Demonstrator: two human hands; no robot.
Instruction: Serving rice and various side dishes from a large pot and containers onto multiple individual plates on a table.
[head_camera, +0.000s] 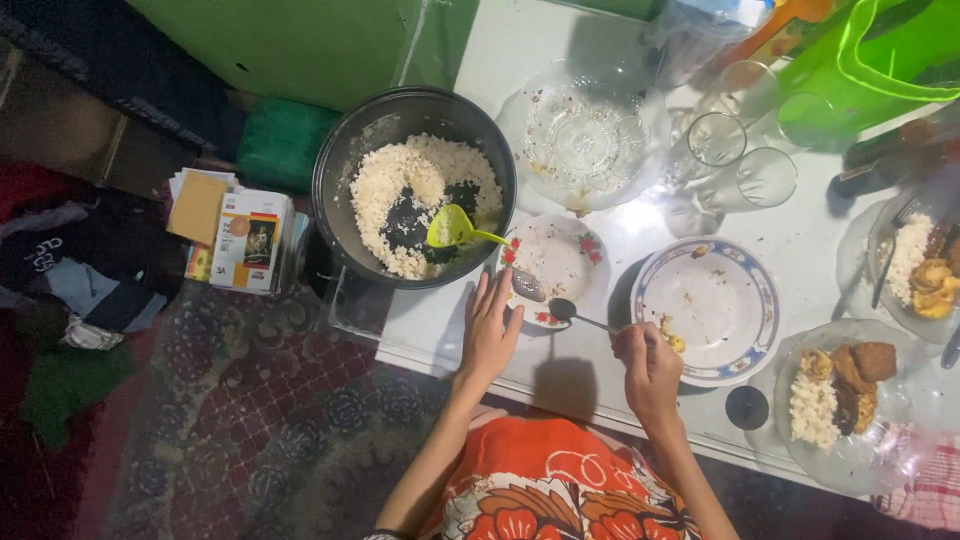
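I'm holding a spoon (575, 315) pinched in my right hand (650, 368), its bowl just left of it over the small floral plate (552, 262). My left hand (489, 330), fingers flat and open, is steadying that plate's near edge. Judging this as mid-serving; rice pot (415, 185) with green ladle (455, 228) sits just beyond, so next needs a reach forward.

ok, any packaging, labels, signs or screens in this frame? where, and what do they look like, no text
Stack of booklets or flat cartons: on the floor left of the black rice pot; rectangular, white cover with a dark picture and red-yellow patches.
Tan card or envelope: lying on the same stack's left side; plain brown rectangle.
No signs or screens in view.
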